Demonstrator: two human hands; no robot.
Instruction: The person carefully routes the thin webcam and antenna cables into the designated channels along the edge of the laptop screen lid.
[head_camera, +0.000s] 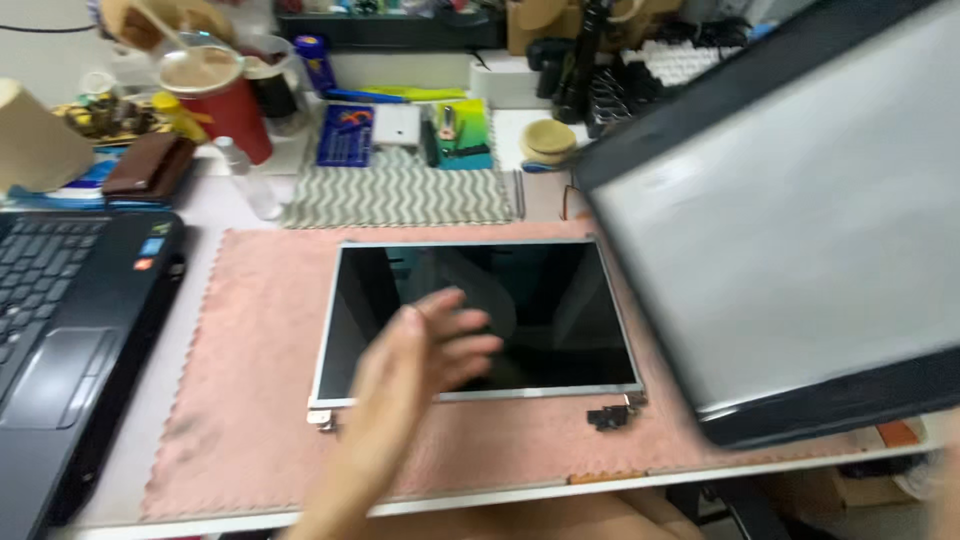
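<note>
View: head camera, looking down at the table (250, 215).
Panel: a bare laptop screen panel (480, 315) lay flat, face up, on a pink cloth mat (250, 400) at the centre of the table. Its glass was dark and glossy with reflections, framed by a thin silver edge.
Hinges: a small metal bracket (322, 420) sat at the lower left corner of the panel; a dark hinge piece (612, 414) sat at the lower right.
Left hand: the left hand (415, 365) was over the lower left part of the panel, fingers spread and apart, gripping nothing. Contact with the glass could not be told because of blur.
Lid: a large dark-framed laptop lid (800, 230) with a pale grey inner face was raised and tilted at the right, blurred, partly out of frame.
Right hand: not in view; the grip on the lid could not be seen.
Laptop: a black laptop base (60, 330) lay at the left, cut off by the frame edge.
Background: a red cup (230, 100) and a zigzag-pattern cloth (400, 195) stood beyond the mat.
</note>
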